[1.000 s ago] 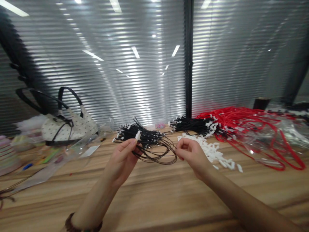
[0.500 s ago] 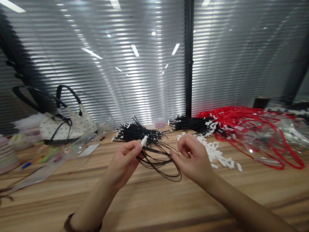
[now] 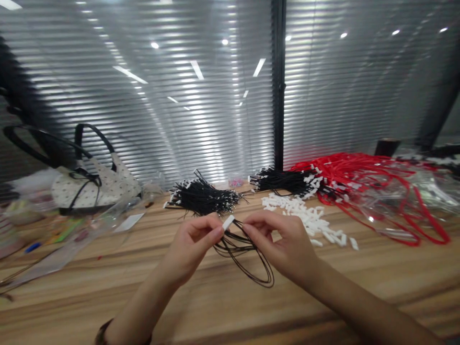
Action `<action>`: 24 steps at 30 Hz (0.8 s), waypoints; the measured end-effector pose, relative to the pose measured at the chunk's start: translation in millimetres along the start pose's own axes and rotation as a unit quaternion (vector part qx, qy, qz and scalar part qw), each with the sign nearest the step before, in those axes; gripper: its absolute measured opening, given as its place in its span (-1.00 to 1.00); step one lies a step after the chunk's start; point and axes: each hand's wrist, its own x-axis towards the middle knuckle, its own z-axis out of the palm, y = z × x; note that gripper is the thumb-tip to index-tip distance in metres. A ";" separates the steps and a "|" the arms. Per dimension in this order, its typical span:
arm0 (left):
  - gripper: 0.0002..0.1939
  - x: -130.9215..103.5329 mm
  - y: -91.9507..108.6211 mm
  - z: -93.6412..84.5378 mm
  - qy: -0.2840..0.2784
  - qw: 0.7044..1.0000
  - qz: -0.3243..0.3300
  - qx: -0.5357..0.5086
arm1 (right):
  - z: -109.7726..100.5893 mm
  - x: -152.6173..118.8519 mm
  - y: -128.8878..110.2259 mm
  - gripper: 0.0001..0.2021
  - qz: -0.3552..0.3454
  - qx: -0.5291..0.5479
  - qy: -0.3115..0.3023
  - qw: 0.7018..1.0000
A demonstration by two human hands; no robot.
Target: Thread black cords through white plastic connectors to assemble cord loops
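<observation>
My left hand (image 3: 194,242) pinches a white connector (image 3: 227,222); my right hand (image 3: 287,244) pinches the looped black cord (image 3: 251,258) beside it, above the wooden table (image 3: 223,306).

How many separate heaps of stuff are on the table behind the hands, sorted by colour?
Black cord bundles: 2, one behind the left hand, one further right.
Red cord heaps: 1.
White clip heaps: 1.
Total: 4 heaps.
Both hands, the right hand too, pinch a black cord loop with a white clip.
</observation>
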 end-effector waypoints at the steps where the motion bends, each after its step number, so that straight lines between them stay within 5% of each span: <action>1: -0.72 -0.1 -1.3 -0.3 -0.003 1.000 -0.003 0.003 | 0.1 -0.1 -0.4 -0.87 0.011 0.011 -0.003 1.000; 9: -0.79 -0.1 -4.7 -4.3 -0.023 0.998 0.021 0.062 | 1.6 1.3 -0.7 -0.91 0.002 0.016 -0.001 1.000; 24: -0.79 -1.8 7.0 -1.1 -0.059 0.986 0.057 0.147 | -4.4 3.3 4.4 -0.93 -0.137 -0.096 -0.014 0.986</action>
